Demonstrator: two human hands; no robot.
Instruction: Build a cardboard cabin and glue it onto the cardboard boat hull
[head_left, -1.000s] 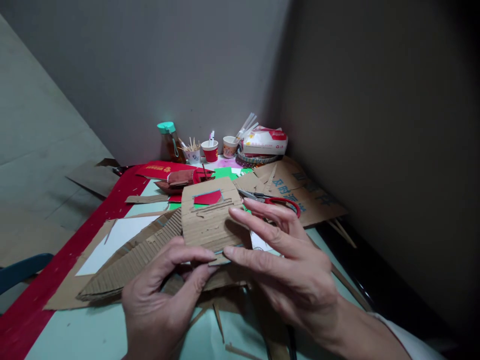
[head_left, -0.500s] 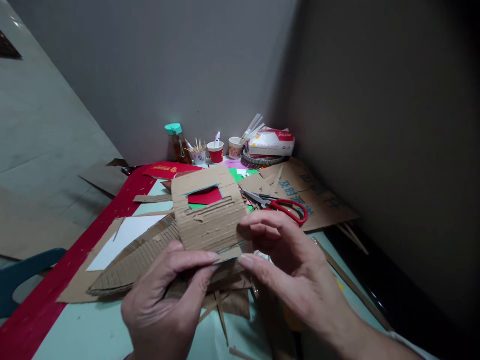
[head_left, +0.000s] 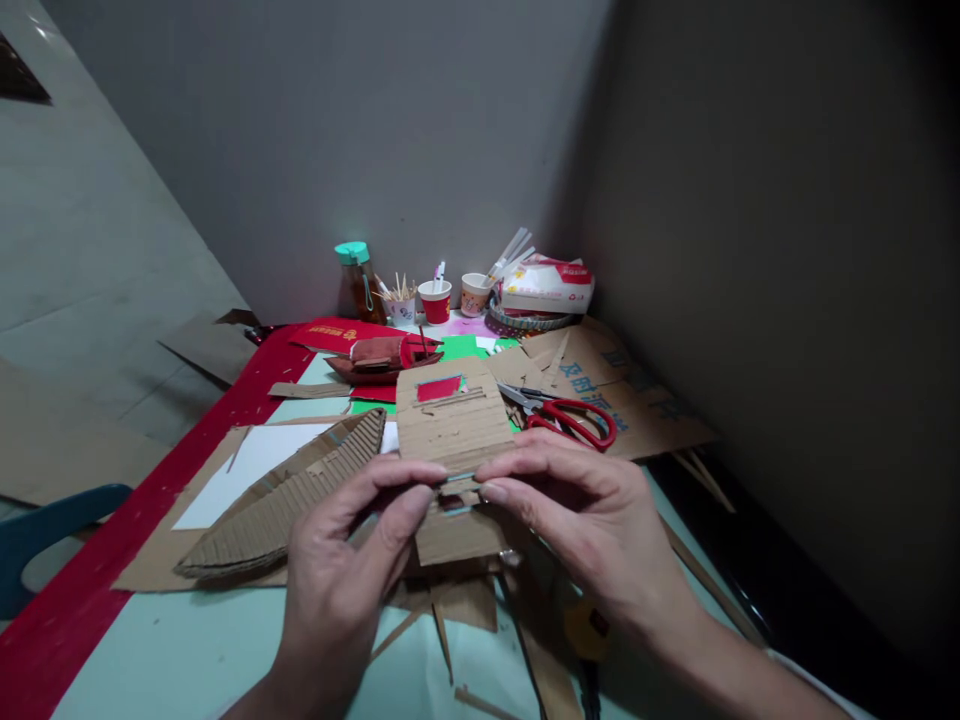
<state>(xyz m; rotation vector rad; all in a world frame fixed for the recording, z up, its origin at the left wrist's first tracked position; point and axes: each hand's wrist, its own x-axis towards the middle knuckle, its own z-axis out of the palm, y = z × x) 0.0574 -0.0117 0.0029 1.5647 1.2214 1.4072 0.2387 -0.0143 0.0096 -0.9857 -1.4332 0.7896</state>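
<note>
A rectangular piece of corrugated cardboard is held over the table between both hands. It has a window cut near its far end and a smaller opening with a loose flap near me. My left hand pinches the flap area from the left, thumb and index finger pressed together. From the other side, my right hand grips the same spot with thumb and fingertips. Left of the hands lies a boat-shaped cardboard hull. Scissors with red handles rest just beyond my right hand.
A small brown model boat sits behind the cardboard. Along the wall stand a bottle, several paper cups and a tissue pack. Cardboard strips lie in front; a printed cardboard sheet is at right.
The cardboard has swung down and to the right, so its near opening shows and the model boat behind is uncovered. My right fingers have closed in on the flap beside the left ones.
</note>
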